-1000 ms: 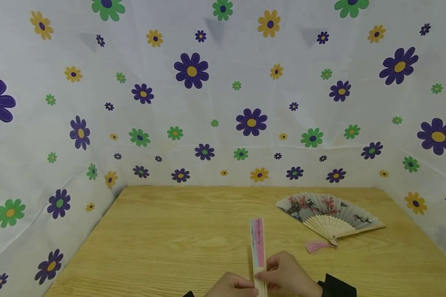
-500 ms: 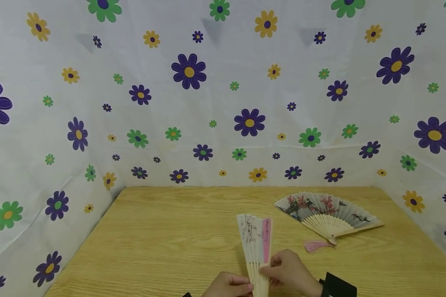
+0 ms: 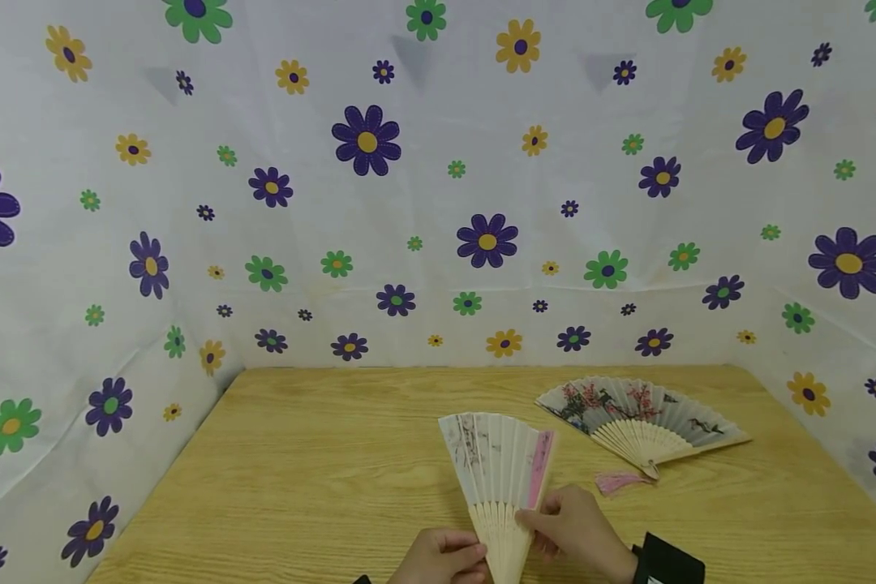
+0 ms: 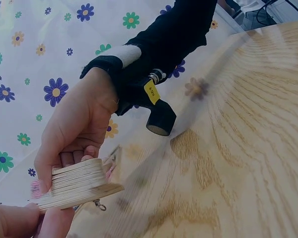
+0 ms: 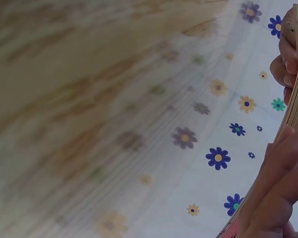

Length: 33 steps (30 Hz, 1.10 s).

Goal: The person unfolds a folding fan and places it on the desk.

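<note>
A pale folding fan [image 3: 500, 462] with a printed leaf and a pink panel at its right edge stands partly spread above the table. The left hand [image 3: 441, 558] pinches its wooden sticks low on the left side, thumb in front. My right hand [image 3: 578, 529] pinches the right side, just below the pink panel. In the left wrist view, the stacked sticks [image 4: 79, 181] lie between the two hands, with a small metal ring [image 4: 101, 205] at the pivot. In the right wrist view, fingers [image 5: 275, 191] bear on the sticks' edge. The fan's bottom end is cut off in the head view.
A second folding fan [image 3: 646, 401], painted with blossoms, lies spread on the wooden table [image 3: 299, 470] at the back right. Its pink tassel [image 3: 620, 483] trails left of its pivot. A flower-printed white cloth [image 3: 423, 186] walls the table's back and sides.
The held fan has gone from nearly closed to partly spread, its left edge swinging left and its pink panel swinging right. The hands have moved slightly; the second fan stays in place.
</note>
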Motion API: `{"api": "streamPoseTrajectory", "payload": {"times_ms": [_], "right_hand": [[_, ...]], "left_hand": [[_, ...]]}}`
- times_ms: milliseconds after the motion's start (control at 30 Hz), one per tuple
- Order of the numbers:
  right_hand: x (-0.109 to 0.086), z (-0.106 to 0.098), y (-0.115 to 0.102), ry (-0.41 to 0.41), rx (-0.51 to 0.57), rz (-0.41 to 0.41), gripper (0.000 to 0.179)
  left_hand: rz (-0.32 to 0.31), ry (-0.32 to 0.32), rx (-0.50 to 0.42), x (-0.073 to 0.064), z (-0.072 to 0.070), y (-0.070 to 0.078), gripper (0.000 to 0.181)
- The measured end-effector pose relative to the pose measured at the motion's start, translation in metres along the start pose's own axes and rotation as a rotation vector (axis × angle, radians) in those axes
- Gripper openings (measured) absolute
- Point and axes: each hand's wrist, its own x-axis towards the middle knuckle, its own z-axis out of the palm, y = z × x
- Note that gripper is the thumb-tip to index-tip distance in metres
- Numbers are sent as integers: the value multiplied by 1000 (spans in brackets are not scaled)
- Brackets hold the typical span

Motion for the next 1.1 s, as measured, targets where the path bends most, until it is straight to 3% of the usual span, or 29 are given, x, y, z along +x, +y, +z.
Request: {"api": "streamPoseTrajectory", "payload": {"times_ms": [233, 467, 800, 1100], "right_hand": [[2, -4, 0, 74, 16, 19, 38], [2, -6, 2, 89, 18, 28, 40], [4, -7, 4, 185, 11, 133, 44], [3, -9, 0, 189, 73, 171, 44]], "left_hand": [[8, 44, -59, 3, -2, 1, 21], [8, 53, -59, 4, -2, 0, 21], [35, 94, -65, 4, -6, -1, 27], [31, 108, -120, 5, -7, 1, 26]]}}
